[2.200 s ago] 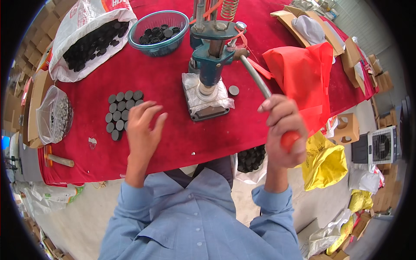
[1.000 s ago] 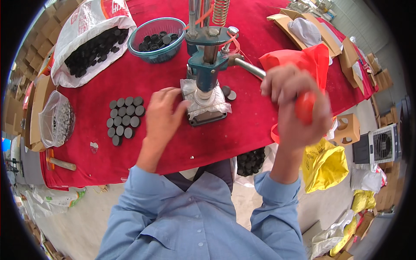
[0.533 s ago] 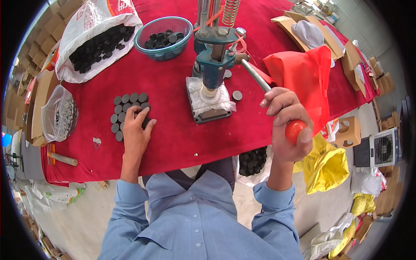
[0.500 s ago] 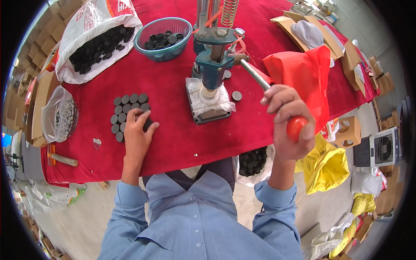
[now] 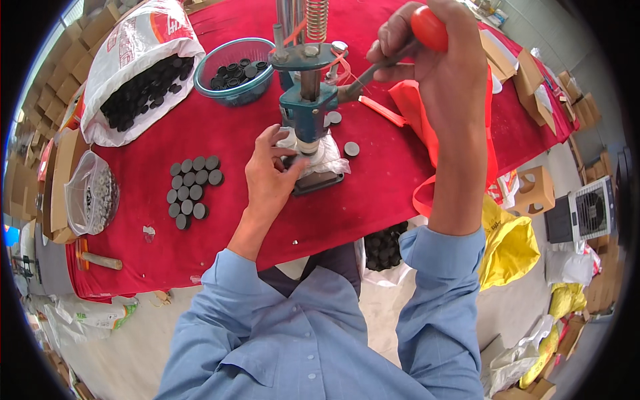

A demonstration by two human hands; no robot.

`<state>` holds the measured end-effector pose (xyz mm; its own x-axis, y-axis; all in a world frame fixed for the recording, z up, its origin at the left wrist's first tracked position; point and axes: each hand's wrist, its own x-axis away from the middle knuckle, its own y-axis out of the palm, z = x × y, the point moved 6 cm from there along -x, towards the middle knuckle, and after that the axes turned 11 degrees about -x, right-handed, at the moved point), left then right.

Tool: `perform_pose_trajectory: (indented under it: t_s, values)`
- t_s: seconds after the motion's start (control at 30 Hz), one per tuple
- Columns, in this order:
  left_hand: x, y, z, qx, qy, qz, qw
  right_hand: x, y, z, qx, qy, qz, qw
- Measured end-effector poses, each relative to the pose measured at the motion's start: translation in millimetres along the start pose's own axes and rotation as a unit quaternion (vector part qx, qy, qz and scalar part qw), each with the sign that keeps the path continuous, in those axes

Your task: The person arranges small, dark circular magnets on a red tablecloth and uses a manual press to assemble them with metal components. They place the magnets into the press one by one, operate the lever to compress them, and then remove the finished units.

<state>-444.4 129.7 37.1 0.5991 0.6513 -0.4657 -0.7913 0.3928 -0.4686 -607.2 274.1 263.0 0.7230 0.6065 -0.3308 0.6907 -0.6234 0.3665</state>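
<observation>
Counter [image 5: 220, 140] w/ red cloth cover. On it: blue hand press [image 5: 308, 113] at centre-back, base wrapped in clear plastic; cluster of dark discs [image 5: 192, 190] to its left, laid flat in rows; two loose discs [image 5: 343, 133] just right of press. Teal bowl [image 5: 235, 70] of dark parts at back, white sack [image 5: 137, 73] of dark parts beside it, far left. Clear bag [image 5: 93, 200] at left edge.

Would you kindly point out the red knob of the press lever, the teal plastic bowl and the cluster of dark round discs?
Red knob [image 5: 429, 27], head view: its exposed top.
Teal plastic bowl [image 5: 235, 95], head view: near wall.
Cluster of dark round discs [image 5: 192, 190], head view: middle disc.
</observation>
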Motion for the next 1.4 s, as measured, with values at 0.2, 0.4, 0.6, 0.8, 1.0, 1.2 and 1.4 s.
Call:
perform_pose_trajectory:
  t_s: [0.2, 0.4, 0.6, 0.8, 1.0, 1.2, 1.4]
  values:
    - [6.5, -6.4, -11.9, -0.131, 0.068, -0.018, 0.989, -0.2, -5.4, -0.1, -0.016, -0.016, -0.026, 0.999]
    - [33.5, -10.2, -19.7, -0.223, 0.127, -0.047, 0.965, -0.7, 0.3, 2.5, -0.028, 0.002, -0.006, 1.0]
    - [48.4, -1.0, -19.2, -0.197, 0.047, -0.106, 0.973, -1.1, 0.3, -0.4, -0.033, -0.032, -0.049, 0.998]
    - [54.9, -29.0, -29.3, -0.103, -0.049, -0.038, 0.993, 0.2, 4.1, -0.3, -0.029, -0.014, -0.016, 0.999]
    - [9.6, -33.2, 2.1, -0.112, 0.021, -0.02, 0.993, -1.1, -4.0, 2.6, 0.0, -0.059, -0.037, 0.998]
    - [-3.4, 0.9, 2.5, -0.09, 0.023, -0.064, 0.994, -2.4, 3.7, -0.4, -0.001, 0.003, 0.014, 1.0]
    - [-11.6, 22.7, 4.6, -0.038, -0.017, -0.032, 0.999, -1.5, -1.4, 3.7, -0.022, -0.035, -0.042, 0.998]
